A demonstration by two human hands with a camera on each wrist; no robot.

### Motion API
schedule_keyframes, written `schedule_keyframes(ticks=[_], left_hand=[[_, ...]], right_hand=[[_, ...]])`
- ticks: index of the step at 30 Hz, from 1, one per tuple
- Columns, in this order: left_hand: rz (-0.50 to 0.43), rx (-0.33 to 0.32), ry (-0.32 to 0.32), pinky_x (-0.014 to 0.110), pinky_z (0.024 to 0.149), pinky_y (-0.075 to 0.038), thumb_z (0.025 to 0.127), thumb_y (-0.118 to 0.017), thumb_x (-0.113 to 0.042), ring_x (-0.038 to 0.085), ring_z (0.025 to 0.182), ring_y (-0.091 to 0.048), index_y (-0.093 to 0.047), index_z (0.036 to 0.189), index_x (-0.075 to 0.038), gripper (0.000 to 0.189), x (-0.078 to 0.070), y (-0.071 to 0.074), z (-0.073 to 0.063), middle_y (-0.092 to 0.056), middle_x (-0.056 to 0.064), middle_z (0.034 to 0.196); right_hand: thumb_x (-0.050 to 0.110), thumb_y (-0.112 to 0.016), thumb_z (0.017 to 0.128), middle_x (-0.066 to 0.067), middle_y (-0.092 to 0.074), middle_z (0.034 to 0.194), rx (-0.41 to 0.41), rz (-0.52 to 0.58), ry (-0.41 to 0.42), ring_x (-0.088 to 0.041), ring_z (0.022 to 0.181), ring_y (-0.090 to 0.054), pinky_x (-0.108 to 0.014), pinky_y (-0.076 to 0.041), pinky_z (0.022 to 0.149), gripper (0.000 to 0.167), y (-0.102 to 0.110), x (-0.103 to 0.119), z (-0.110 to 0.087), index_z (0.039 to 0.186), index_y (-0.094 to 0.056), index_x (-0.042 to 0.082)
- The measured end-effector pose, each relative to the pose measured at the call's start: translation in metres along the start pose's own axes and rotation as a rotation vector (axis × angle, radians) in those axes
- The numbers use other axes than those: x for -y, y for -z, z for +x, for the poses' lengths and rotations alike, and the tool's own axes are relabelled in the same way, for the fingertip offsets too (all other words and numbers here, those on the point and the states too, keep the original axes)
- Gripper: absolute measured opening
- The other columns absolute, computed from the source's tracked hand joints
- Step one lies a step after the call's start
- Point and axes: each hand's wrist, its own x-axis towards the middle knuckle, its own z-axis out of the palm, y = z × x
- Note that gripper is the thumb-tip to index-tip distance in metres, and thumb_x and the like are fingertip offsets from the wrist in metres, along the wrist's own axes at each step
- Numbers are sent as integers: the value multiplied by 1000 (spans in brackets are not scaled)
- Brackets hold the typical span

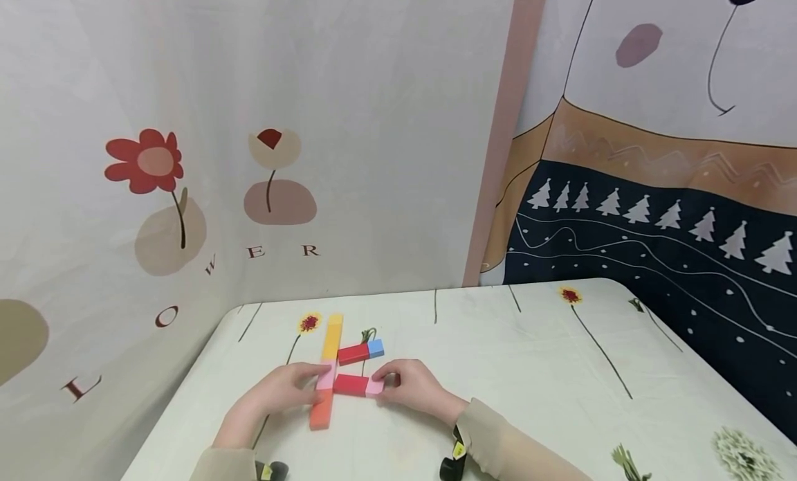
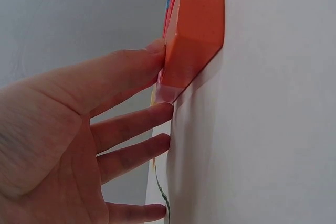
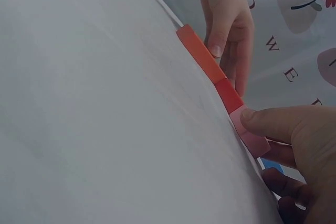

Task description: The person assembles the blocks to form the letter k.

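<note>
Yellow (image 1: 333,339), pink (image 1: 325,380) and orange (image 1: 320,413) blocks lie end to end in one upright column. To its right run two short rows: a red block (image 1: 353,354) with a blue block (image 1: 376,348), and below it another red block (image 1: 351,385) ending in a small pink block (image 1: 373,388). My left hand (image 1: 280,389) touches the column's left side, thumb near the orange block (image 2: 197,24) and fingers fairly straight. With thumb and fingers, my right hand (image 1: 416,385) pinches the small pink block (image 3: 252,132) at the lower row's end.
Everything lies on a white tabletop (image 1: 486,370) with printed flowers. A pale curtain (image 1: 386,156) hangs along the back and left; a dark tree-patterned cloth (image 1: 654,252) hangs at right. Both wrists carry black straps.
</note>
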Motion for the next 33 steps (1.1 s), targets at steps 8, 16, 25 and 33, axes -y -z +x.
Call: schedule_keyframes(ticks=[8, 16, 25, 33], left_hand=[[19, -8, -6, 60, 97, -43, 75, -83, -29, 34, 122, -50, -63, 130, -20, 60, 0, 1, -1, -60, 8, 129], [1, 6, -19, 60, 98, -42, 75, -83, -31, 34, 123, -49, -64, 130, -22, 60, 0, -2, 4, -60, 6, 130], [-30, 5, -39, 61, 97, -42, 78, -80, -36, 35, 126, -47, -60, 134, -27, 60, 2, 1, 14, -57, 9, 135], [11, -69, -152, 59, 95, -44, 86, -74, -29, 36, 123, -50, -57, 137, -23, 53, 0, 20, 14, -56, 9, 134]], right_hand=[[25, -83, 77, 16, -62, 88, 5, 1, 5, -6, 70, -50, -22, -43, 63, 28, 0, 1, 1, 103, -75, 23], [23, -82, 78, 12, -65, 96, -27, 53, 4, -9, 71, -52, -23, -45, 63, 30, 10, 0, -4, 106, -74, 17], [28, -73, 87, 8, -66, 102, -59, 19, -13, -12, 74, -54, -26, -47, 60, 26, 36, -18, -2, 110, -73, 14], [26, -72, 88, -2, -69, 106, -81, -134, -27, -12, 76, -54, -27, -45, 61, 29, 84, -30, -5, 111, -71, 9]])
